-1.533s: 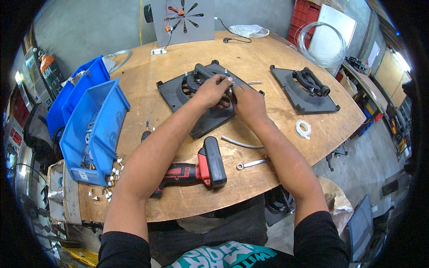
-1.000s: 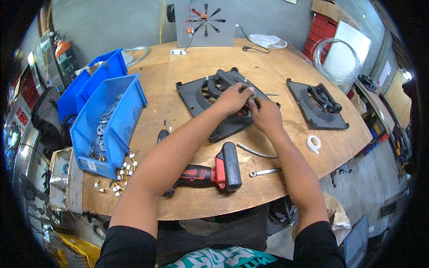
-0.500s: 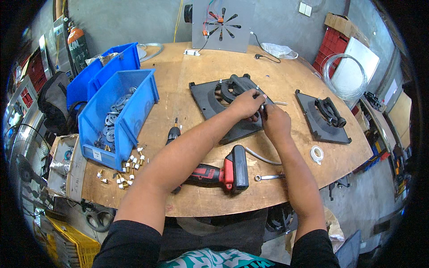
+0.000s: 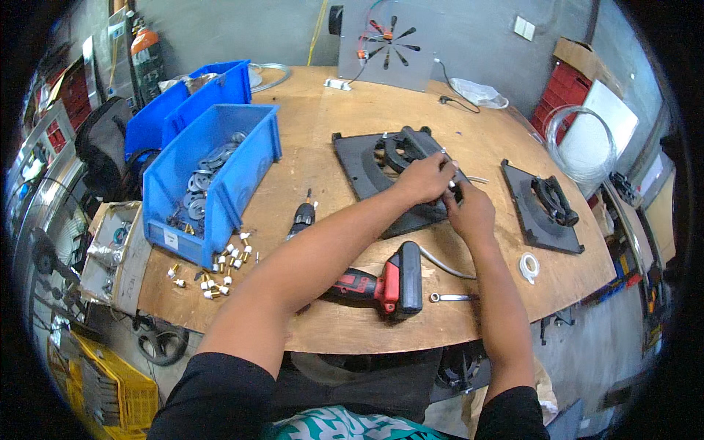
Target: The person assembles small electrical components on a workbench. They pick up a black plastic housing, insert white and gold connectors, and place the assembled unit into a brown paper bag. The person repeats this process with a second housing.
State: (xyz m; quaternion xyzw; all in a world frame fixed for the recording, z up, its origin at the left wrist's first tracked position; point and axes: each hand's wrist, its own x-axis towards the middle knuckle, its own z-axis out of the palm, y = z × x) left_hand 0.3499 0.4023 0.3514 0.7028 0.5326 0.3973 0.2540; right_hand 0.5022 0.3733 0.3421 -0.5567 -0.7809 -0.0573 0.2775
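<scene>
A black square stove plate with a cast burner (image 4: 400, 155) lies in the middle of the table. Over its right edge, at the end of the burner's pipe, both hands come together. My left hand (image 4: 427, 180) has its fingers bent and pinched at the pipe end. Just below, my right hand (image 4: 470, 213) pinches with thumb and forefinger close to a small pale piece. What either hand grips is mostly hidden by fingers. A grey hose (image 4: 444, 265) curves out near my right forearm.
Nearby lie a red and black cordless drill (image 4: 381, 287), a wrench (image 4: 453, 298) and a tape roll (image 4: 529, 267). A second burner plate (image 4: 539, 209) lies at right. Blue bins (image 4: 242, 172) with metal rings stand left, by scattered brass fittings (image 4: 213, 282).
The whole view has shifted, so the table's things appear farther right. Both hands stay together at the pipe end, with fingers slightly repositioned.
</scene>
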